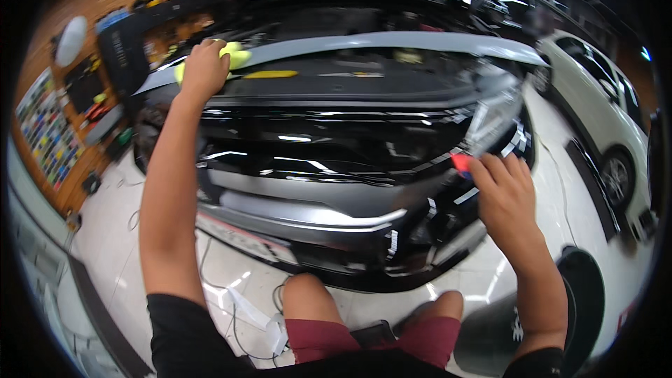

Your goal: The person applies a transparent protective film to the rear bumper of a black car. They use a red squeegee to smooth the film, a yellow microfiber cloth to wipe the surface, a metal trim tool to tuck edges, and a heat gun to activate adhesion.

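In front of me is the front end of a black car, its engine bay uncovered. My left hand is closed on a bright yellow-green cloth at the left edge of the bay. Low over the bumper, near the right headlight, my right hand pinches a small flat red and blue piece, which looks like a squeegee; blur hides its exact shape. A slim yellow tool lies on the dark panel beside the cloth. A long pale grey strip stretches across the bay.
A white car is parked on the right. Close to my right arm stands a dark green-black rounded container. Cables trail over the tiled floor beside my legs. A board of colour samples hangs on the wooden wall at left.
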A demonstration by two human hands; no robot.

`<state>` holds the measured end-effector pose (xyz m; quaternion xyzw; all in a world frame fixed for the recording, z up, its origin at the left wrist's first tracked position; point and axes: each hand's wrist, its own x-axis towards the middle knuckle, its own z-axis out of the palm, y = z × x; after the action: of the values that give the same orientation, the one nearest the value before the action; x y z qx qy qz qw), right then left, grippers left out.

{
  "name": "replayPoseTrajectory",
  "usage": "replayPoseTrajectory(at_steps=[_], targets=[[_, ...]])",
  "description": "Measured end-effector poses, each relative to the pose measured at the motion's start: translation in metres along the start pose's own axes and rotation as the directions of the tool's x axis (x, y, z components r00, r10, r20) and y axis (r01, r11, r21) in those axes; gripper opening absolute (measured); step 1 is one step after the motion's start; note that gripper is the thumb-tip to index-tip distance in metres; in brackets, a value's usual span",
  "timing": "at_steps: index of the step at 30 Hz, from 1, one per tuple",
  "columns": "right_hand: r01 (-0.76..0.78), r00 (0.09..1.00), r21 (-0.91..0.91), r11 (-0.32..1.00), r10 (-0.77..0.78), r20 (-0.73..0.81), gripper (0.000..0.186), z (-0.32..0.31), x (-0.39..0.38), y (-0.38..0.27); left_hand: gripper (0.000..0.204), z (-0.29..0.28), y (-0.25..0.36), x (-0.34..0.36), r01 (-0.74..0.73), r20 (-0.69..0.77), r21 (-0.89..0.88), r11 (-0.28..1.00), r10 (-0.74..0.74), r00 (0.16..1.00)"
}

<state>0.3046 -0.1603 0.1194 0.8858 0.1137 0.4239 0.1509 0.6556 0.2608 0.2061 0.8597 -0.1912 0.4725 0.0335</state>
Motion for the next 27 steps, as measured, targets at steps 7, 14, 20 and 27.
replayPoseTrajectory(at_steps=[7,14,20,27], targets=[[-0.614,0.788,0.500,0.610,0.511,0.343,0.014,-0.057,-0.112,-0.002,0.048,0.055,-0.105,0.016,0.233,0.415,0.078,0.969,-0.244,0.877],[-0.837,0.136,0.447,-0.317,0.670,0.730,0.023,-0.005,-0.287,-0.041,0.036,0.045,-0.171,0.044,0.363,0.236,-0.254,0.896,-0.307,0.922],[-0.854,0.038,0.306,-0.421,0.536,0.843,0.022,0.036,-0.338,-0.056,0.037,0.107,-0.136,0.001,0.248,0.450,0.013,0.969,-0.227,0.864],[-0.758,-0.032,0.358,-0.546,0.579,0.815,0.025,0.036,-0.418,-0.101,0.035,-0.088,-0.134,0.020,0.043,-0.255,-0.857,0.513,-0.496,0.830]])
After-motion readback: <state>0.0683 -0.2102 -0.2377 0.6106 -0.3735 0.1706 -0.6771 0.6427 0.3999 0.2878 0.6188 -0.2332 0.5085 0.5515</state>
